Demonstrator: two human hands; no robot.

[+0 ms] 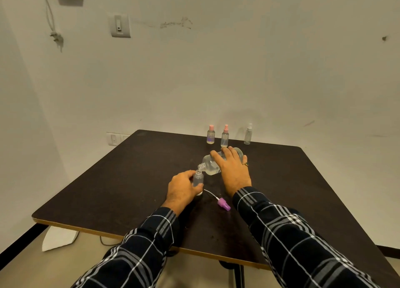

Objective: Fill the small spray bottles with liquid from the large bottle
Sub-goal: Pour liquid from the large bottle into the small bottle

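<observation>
My right hand grips the large clear bottle, tipped on its side with its open neck pointing down-left, right over the mouth of a small open spray bottle. My left hand is wrapped around that small bottle, holding it upright on the dark table. Its purple spray cap with a white dip tube lies on the table just in front of my hands.
Three more small spray bottles stand in a row at the table's far edge: a pink-capped one, a pink-nozzled one and a clear one. A white wall stands right behind. A white sheet lies on the floor at left.
</observation>
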